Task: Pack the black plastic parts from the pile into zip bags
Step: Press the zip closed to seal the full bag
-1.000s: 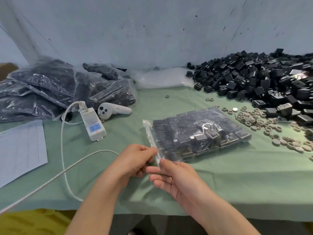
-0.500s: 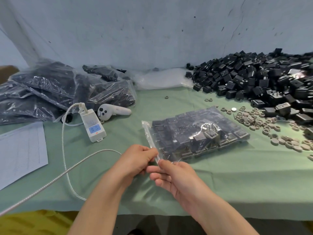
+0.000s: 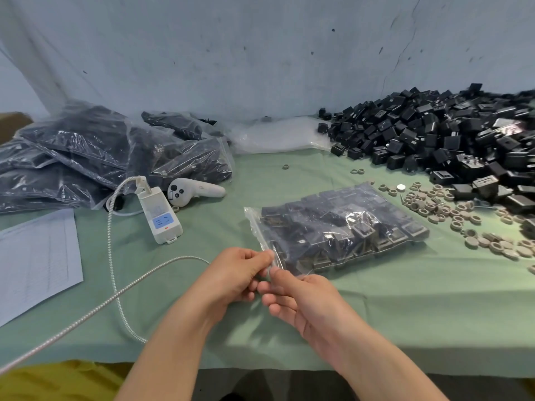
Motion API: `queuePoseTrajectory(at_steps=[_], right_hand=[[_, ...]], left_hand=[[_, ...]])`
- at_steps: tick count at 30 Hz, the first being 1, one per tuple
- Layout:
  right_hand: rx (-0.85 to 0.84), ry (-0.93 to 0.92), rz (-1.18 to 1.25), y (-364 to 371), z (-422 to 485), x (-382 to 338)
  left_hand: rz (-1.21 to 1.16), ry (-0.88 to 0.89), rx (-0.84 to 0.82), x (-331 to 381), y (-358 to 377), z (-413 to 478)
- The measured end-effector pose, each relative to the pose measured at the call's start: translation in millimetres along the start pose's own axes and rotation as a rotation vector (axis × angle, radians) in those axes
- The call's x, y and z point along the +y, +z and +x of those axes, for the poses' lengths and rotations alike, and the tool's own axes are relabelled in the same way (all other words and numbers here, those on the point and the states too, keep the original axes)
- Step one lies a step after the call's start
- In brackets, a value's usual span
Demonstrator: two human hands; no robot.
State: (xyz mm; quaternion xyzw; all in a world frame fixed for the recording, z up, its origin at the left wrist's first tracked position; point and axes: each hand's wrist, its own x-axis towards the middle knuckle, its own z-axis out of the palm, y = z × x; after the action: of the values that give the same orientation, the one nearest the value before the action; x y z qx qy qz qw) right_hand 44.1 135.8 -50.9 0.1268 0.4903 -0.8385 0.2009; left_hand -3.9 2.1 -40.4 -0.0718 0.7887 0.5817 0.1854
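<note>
A clear zip bag (image 3: pixel 335 227) packed with black plastic parts lies flat on the green cloth in the middle of the table. Its zip edge faces me. My left hand (image 3: pixel 234 270) and my right hand (image 3: pixel 295 296) meet at the near corner of that edge, and both pinch the zip strip between thumb and fingers. The loose pile of black parts (image 3: pixel 445 140) fills the far right of the table.
Several filled bags (image 3: pixel 95 157) are heaped at the far left. A white power strip (image 3: pixel 159 215) with a braided cable, a white controller (image 3: pixel 191 192) and a sheet of paper (image 3: pixel 34 261) lie left. Several grey rings (image 3: pixel 463 215) are scattered right. Empty clear bags (image 3: pixel 275 134) lie by the wall.
Both hands stay pinched on the bag's near zip corner and have drawn slightly closer together. The bag has not shifted.
</note>
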Motion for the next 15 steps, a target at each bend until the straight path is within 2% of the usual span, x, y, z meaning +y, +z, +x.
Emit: queuePoseTrajectory(at_steps=[10, 13, 15], right_hand=[[-0.009, 0.058, -0.031, 2.3, -4.6, -7.5], [-0.096, 0.113, -0.238, 2.8, -11.7, -10.7], [-0.097, 0.007, -0.463, 3.2, -15.6, -11.2]], left_hand=[[-0.118, -0.004, -0.107, 3.2, -1.5, -5.6], [-0.131, -0.014, -0.11, 5.0, -2.3, -8.2], [-0.106, -0.016, -0.131, 6.5, -3.8, -10.3]])
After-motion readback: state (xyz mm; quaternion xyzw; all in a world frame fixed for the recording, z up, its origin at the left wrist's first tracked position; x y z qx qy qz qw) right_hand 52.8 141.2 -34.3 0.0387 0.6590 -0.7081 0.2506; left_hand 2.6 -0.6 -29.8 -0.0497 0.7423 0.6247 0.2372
